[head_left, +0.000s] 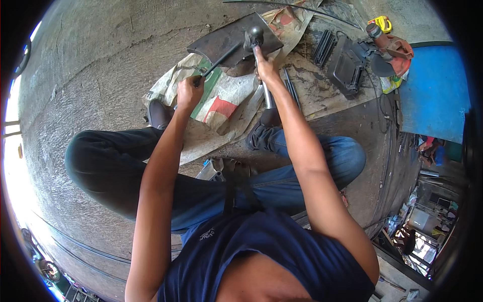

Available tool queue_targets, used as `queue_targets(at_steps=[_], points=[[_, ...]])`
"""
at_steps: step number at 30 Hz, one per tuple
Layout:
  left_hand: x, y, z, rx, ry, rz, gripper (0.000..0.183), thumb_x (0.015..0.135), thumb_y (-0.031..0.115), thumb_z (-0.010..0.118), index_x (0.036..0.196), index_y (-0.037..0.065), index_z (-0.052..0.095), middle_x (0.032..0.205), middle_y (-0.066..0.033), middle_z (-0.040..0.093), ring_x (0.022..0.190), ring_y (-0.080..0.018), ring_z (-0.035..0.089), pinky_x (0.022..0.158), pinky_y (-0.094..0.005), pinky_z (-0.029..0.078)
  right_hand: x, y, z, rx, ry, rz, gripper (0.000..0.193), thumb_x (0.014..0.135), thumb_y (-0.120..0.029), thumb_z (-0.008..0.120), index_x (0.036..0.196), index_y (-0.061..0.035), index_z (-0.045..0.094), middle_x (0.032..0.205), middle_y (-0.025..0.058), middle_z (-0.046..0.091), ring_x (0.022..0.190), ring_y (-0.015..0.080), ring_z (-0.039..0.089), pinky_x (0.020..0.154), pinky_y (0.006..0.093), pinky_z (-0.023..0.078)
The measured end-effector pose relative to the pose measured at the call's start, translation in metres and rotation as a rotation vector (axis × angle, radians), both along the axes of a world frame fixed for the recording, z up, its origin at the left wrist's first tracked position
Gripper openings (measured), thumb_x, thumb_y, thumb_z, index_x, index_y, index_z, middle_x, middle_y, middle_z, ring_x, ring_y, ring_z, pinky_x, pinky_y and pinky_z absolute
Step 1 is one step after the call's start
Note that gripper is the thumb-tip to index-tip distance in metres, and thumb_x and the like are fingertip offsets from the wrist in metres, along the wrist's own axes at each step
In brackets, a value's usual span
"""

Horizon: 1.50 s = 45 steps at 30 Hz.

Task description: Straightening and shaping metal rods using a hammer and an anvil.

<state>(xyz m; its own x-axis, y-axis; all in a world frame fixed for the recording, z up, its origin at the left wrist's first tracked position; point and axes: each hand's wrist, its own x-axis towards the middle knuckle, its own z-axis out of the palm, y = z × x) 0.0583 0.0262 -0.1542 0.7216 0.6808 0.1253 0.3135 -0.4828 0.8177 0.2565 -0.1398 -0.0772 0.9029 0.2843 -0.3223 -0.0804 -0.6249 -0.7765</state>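
Note:
My left hand (189, 92) is closed round a dark metal rod (221, 59), which slants up and right over a dark steel plate (214, 44). The rod's far end lies close to the hammer head. My right hand (265, 69) grips the metal handle of a hammer (255, 34), thumb laid along the shaft. Its rounded, shiny head is over the plate, and the handle's lower end shows below my hand. Whether the hammer touches the rod or plate I cannot tell. Under the plate lies a crumpled white sack (229, 93) with green and red print.
Right of the plate are a bundle of dark bars (324, 49) and a red-and-grey cut-off saw (397, 58) with a dark base. A yellow container (381, 23) stands behind it. A blue sheet (432, 90) lies at the right. One long thin rod (302, 8) crosses the far floor.

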Motion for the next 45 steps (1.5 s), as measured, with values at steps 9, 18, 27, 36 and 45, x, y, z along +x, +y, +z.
queue_targets(at_steps=[9,18,27,36,45], points=[[-0.005,0.001,0.002,-0.003,-0.010,-0.027,0.023,0.085,0.022,0.068,0.095,0.002,0.073,0.084,-0.0206,0.069,0.077,-0.0352,0.069,0.072,-0.0407,0.053,-0.001,0.032,0.023,-0.095,-0.174,0.068,0.086,0.090,-0.070,0.042,0.080,0.0123,0.066,0.083,0.0360,0.064,0.083,0.0474,0.066,0.073,0.0498,0.052],[-0.006,0.003,0.008,0.003,0.004,-0.016,0.023,0.085,0.021,0.067,0.095,0.001,0.073,0.087,-0.0205,0.069,0.080,-0.0358,0.068,0.074,-0.0409,0.052,-0.014,0.032,0.046,0.036,0.101,-0.021,0.061,0.093,-0.061,0.051,0.083,-0.0013,0.056,0.058,0.0049,0.053,0.041,0.0106,0.045,0.038,0.0301,0.040],[-0.003,0.001,0.004,0.036,-0.044,-0.018,0.021,0.085,0.020,0.067,0.096,0.003,0.073,0.086,-0.0200,0.068,0.079,-0.0377,0.066,0.072,-0.0424,0.051,-0.037,0.063,0.293,0.561,-0.653,-0.013,0.062,0.094,-0.064,0.043,0.066,-0.0093,0.047,0.049,0.0000,0.042,0.036,0.0117,0.039,0.036,0.0277,0.032],[0.012,0.001,0.006,-0.006,-0.099,-0.033,0.021,0.086,0.021,0.067,0.097,0.003,0.072,0.087,-0.0196,0.068,0.081,-0.0380,0.066,0.072,-0.0430,0.050,0.005,0.032,-0.019,-0.200,-0.553,0.157,0.085,0.090,-0.069,0.043,0.080,0.0118,0.065,0.084,0.0390,0.061,0.094,0.0503,0.062,0.084,0.0532,0.047],[-0.015,0.008,-0.004,0.002,0.044,-0.014,0.025,0.087,0.025,0.066,0.095,0.002,0.072,0.084,-0.0215,0.069,0.079,-0.0383,0.068,0.074,-0.0434,0.053,0.001,0.019,0.019,0.166,0.229,-0.087,0.059,0.092,-0.065,0.049,0.074,-0.0089,0.049,0.054,0.0025,0.048,0.037,0.0103,0.040,0.036,0.0299,0.035]])
